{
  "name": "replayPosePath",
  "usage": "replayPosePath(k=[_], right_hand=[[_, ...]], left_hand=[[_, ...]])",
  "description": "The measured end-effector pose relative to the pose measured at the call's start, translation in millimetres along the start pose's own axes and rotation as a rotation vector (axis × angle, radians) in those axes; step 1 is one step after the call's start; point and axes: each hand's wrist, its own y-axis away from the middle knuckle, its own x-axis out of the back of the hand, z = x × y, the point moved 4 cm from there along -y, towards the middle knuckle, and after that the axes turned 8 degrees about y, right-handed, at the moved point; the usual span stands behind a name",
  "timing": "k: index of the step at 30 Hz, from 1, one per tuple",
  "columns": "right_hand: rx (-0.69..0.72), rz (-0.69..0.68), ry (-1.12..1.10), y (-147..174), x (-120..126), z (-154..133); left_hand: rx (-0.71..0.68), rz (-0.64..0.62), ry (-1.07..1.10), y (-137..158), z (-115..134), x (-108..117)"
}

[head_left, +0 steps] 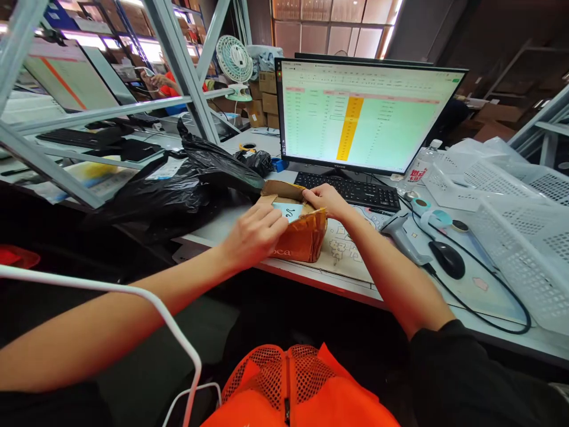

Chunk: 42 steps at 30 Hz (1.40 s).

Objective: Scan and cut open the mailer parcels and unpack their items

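A worn brown cardboard box (302,240) stands at the desk's front edge with its top flaps raised. Inside it shows a pale blue-white piece (290,210) with dark marks; what it belongs to I cannot make out. My left hand (260,231) is closed at the box's left front side, its curled fingers over the rim. On the far right rim, my right hand (326,198) has its fingers bent around a raised flap. The fingertips of both hands are partly hidden by the cardboard.
Black plastic bags (186,178) lie left of the box. Behind it are a keyboard (349,191) and a monitor (364,112). To the right are a barcode scanner (405,238), a mouse (447,259) with cable, a bottle (424,160) and white baskets (524,255).
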Motion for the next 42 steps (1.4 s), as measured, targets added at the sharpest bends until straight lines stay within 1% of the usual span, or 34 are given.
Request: replayPosePath(k=[2, 3, 5, 7, 9, 12, 14, 16, 17, 20, 23, 25, 27, 31, 33, 34, 36, 38, 40, 42], right_hand=[[0.0, 0.015, 0.006, 2, 0, 2], [0.007, 0.021, 0.015, 4, 1, 2], [0.038, 0.017, 0.049, 9, 5, -4], [0.077, -0.023, 0.114, 12, 11, -13], [0.097, -0.106, 0.209, 9, 16, -25], [0.111, -0.221, 0.306, -3, 15, -41], [0.143, -0.239, 0.338, -13, 7, -50], [0.164, -0.231, 0.363, -21, -3, -56], [0.156, -0.229, 0.369, -24, -8, -57], [0.071, -0.207, 0.345, -25, -16, -53], [-0.005, -0.13, 0.293, -21, -14, -45], [-0.048, -0.072, 0.259, -17, -11, -38], [-0.085, -0.015, 0.223, -13, -7, -31], [-0.119, 0.045, 0.169, -7, 0, -24], [-0.11, 0.024, 0.142, -3, 2, -26], [-0.079, 0.015, 0.128, 0, 3, -29], [0.022, 0.017, 0.132, 10, 5, -38], [0.113, 0.057, 0.165, 23, 6, -49], [0.152, 0.1, 0.202, 40, 7, -58], [0.177, 0.126, 0.24, 56, 7, -67]], left_hand=[[0.031, 0.046, 0.05, 12, 3, -2], [0.046, 0.04, 0.085, 15, 2, -2], [0.065, -0.021, 0.182, 14, -5, 1], [0.077, -0.102, 0.315, 5, -19, 9], [0.103, -0.146, 0.441, -8, -36, 16], [0.104, -0.124, 0.534, -25, -60, 14], [0.058, -0.086, 0.546, -32, -67, 5], [0.031, 0.002, 0.546, -34, -68, -5], [0.031, 0.075, 0.538, -33, -68, -8], [0.059, 0.367, 0.429, -21, -63, -9], [0.07, 0.633, 0.253, -1, -49, -5], [0.067, 0.756, 0.185, 14, -36, -3], [0.033, 0.815, 0.152, 26, -22, -2], [-0.068, 0.835, 0.121, 45, 2, 1], [-0.069, 0.802, 0.135, 51, 7, 5], [-0.061, 0.759, 0.161, 53, 8, 6], [-0.032, 0.653, 0.268, 57, 7, 11], [0.017, 0.597, 0.436, 63, 3, 19], [0.098, 0.636, 0.605, 72, -4, 29], [0.213, 0.68, 0.696, 78, -12, 40]])
